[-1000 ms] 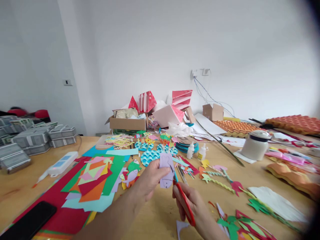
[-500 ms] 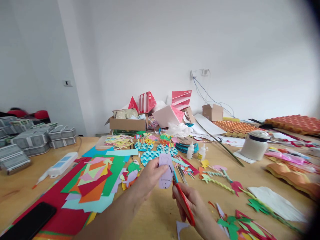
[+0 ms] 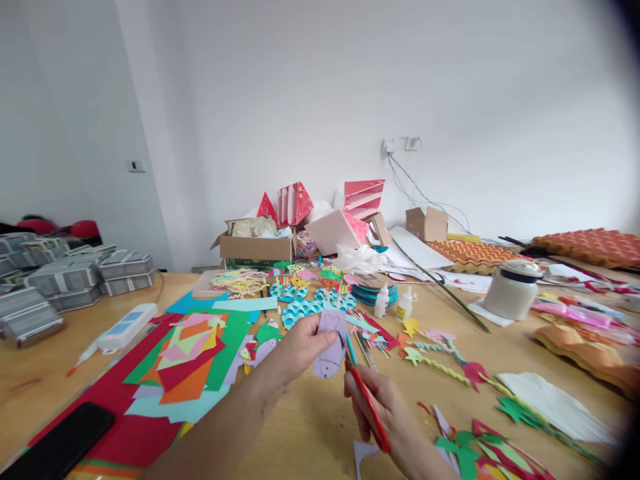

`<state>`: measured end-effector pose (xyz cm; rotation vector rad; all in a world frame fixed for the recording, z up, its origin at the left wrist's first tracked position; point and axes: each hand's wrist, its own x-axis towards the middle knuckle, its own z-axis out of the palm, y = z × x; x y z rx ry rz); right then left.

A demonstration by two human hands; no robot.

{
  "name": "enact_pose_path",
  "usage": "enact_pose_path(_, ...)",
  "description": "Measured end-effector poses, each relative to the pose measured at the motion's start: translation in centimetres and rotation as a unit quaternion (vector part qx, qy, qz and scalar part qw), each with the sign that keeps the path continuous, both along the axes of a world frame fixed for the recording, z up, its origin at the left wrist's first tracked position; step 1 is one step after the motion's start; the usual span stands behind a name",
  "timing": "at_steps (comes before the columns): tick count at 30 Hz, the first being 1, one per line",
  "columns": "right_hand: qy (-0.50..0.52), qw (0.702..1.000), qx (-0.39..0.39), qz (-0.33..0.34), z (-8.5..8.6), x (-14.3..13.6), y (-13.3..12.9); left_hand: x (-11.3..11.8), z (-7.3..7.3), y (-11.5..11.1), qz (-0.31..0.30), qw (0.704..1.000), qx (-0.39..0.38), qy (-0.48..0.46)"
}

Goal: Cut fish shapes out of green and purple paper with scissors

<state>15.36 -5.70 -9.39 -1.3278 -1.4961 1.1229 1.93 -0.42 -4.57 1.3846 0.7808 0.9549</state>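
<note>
Between the thumb and fingers of my left hand is a piece of purple paper with a fish drawn on it in dark lines. My right hand grips red-handled scissors, whose blades point up along the paper's right edge. Whether the blades touch the paper is hard to make out. Below my hands a purple paper scrap lies on the wooden table. Left of the paper, cut-out paper fish lie partly behind my left wrist.
Coloured paper sheets and a black phone lie at left. Glue bottles and blue wavy discs stand behind my hands. To the right are a lidded enamel mug, yarn braids and green paper scraps.
The purple paper has tilted a little, its lower end shifting left, and its lower right corner now looks rounded. Both hands stay nearly in place.
</note>
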Motion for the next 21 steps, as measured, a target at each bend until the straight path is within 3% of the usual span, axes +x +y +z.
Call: enact_pose_path(21,-0.003,1.000,-0.002,0.003,-0.03,0.14,-0.02,-0.38,0.46,0.02,-0.015,0.999,0.034,-0.005)
